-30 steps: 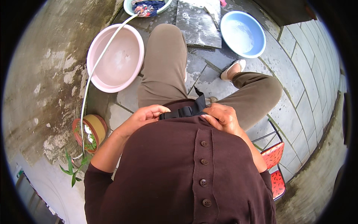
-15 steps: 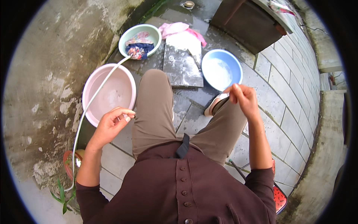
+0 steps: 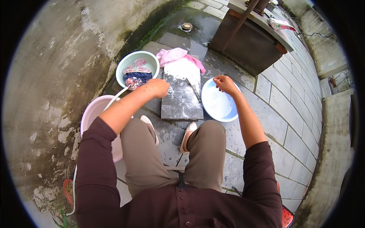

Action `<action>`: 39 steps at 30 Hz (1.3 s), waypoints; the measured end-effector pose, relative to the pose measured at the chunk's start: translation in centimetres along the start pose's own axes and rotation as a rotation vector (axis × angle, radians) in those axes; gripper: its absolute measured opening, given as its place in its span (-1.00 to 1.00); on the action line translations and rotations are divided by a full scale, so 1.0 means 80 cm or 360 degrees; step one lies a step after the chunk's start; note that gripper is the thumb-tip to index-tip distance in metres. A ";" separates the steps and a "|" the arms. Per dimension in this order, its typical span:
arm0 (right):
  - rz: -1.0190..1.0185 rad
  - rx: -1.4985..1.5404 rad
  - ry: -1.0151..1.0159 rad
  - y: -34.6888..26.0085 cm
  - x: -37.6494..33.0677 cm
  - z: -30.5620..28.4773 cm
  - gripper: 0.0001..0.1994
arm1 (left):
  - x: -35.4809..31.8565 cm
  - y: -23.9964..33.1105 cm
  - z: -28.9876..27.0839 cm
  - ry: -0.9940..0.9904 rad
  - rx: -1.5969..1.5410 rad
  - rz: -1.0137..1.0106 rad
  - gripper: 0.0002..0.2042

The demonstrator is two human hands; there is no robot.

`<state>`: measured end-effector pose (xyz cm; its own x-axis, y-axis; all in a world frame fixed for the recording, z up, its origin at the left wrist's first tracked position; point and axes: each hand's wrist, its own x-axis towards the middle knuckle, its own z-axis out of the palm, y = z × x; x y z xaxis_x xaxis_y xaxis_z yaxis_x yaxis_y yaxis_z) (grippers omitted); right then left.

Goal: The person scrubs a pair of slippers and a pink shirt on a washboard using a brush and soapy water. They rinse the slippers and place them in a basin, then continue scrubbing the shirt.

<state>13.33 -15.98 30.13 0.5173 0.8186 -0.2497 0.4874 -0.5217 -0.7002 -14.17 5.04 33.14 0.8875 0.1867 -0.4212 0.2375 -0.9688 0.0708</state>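
Green basin (image 3: 125, 65) holding clothes (image 3: 136, 76), blue basin (image 3: 213, 114) soapy

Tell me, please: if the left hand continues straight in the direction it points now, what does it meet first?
The left hand points toward the soapy washboard, at its left edge, so it would probably meet that first. The green basin with clothes lies just beside it; depth is unclear, so the hand may be above the board already.

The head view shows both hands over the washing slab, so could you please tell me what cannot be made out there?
- Left hand: fingers curled under, so whether they grip anything is hidden.
- Round pink plastic basin: largely covered by the left forearm; its contents cannot be seen.
- Right hand above the round blue plastic basin: whether it touches the rim is unclear.
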 end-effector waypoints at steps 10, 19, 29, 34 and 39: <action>0.0035 -0.0584 0.0024 0.194 0.290 0.171 -0.53 | 0.242 -0.011 0.223 -0.0452 -0.0083 -0.0208 -0.08; -0.0154 -0.0938 -0.0172 0.118 0.447 0.257 -0.38 | 0.249 -0.030 0.319 -0.0535 -0.0109 -0.0217 0.19; -0.0232 -0.0987 -0.0102 0.083 0.544 0.310 -0.69 | 0.262 -0.019 0.305 -0.0436 -0.0194 -0.0180 -0.33; -0.0487 -0.0608 -0.0405 0.031 0.444 0.303 -0.65 | 0.251 -0.030 0.313 -0.0528 -0.0236 -0.0253 -0.31; -0.0444 -0.0175 -0.0284 0.044 0.280 0.288 -0.71 | 0.248 -0.028 0.306 -0.0342 -0.0343 -0.0219 -0.19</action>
<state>10.41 6.12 6.65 0.2268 0.9574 -0.1787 0.6706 -0.2866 -0.6842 -6.78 6.93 2.50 0.7433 0.2528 -0.6194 0.4477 -0.8759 0.1798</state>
